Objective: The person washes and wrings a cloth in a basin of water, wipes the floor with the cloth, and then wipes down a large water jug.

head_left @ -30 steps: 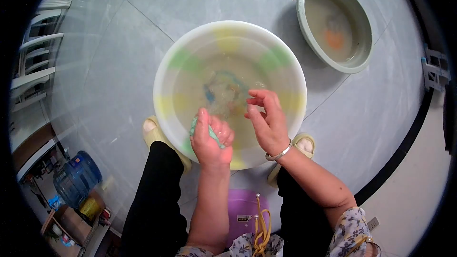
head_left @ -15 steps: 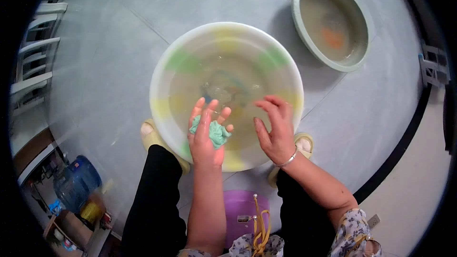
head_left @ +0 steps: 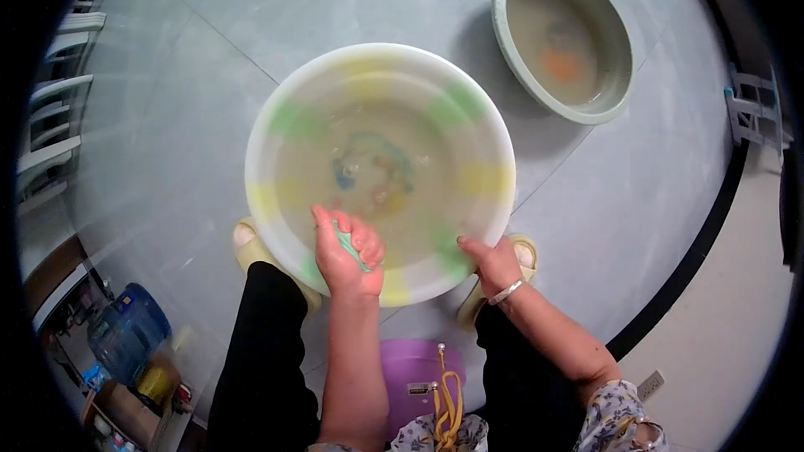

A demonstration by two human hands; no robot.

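Green cloth sits balled up inside the left hand, whose fingers curl tightly around it in a closed grip, knuckles up, just above the water at the near side of the large pastel wash basin. That forearm runs straight up from the lap. The right hand clasps the basin's near right rim, thumb over the edge, wrist bent and wearing a silver bracelet. A smaller grey-green basin of murky water stands well apart on the tiled floor.
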